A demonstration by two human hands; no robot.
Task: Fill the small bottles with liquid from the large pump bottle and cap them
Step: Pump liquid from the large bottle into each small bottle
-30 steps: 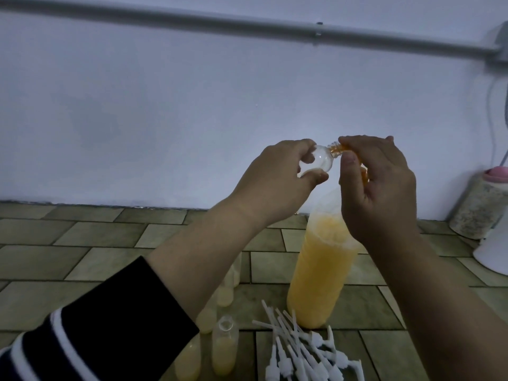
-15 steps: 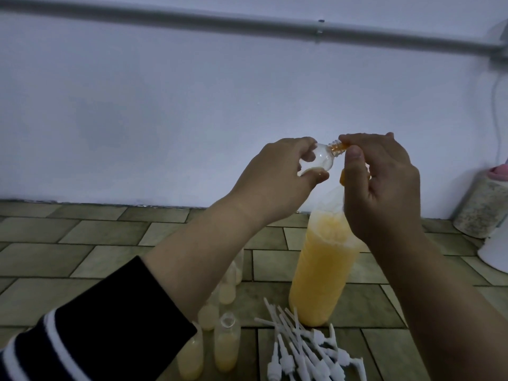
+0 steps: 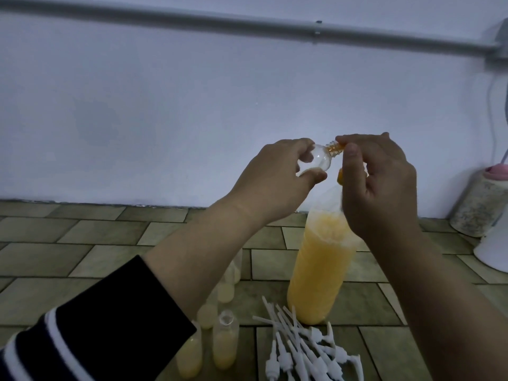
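Observation:
My left hand (image 3: 270,174) holds a small clear bottle (image 3: 129,160) tilted on its side, its threaded neck pointing right. My right hand (image 3: 376,182) is closed over the orange pump head (image 3: 340,182) of the large bottle, fingers at the small bottle's mouth. The large bottle (image 3: 320,268) stands on the floor below, about three-quarters full of cloudy yellow liquid. Several small bottles (image 3: 225,342) partly filled with yellow liquid stand uncapped at the lower middle, some hidden by my left forearm. A pile of white pump caps (image 3: 302,345) lies beside them.
The floor is green-brown tile (image 3: 82,243) meeting a white wall. A speckled cylinder with a pink top (image 3: 481,204) and a white object (image 3: 494,248) stand at the right edge. A grey pipe (image 3: 247,26) runs along the wall above.
My hands and the small bottle stay almost still. My right thumb has shifted down a little along the pump head; the view has drifted slightly.

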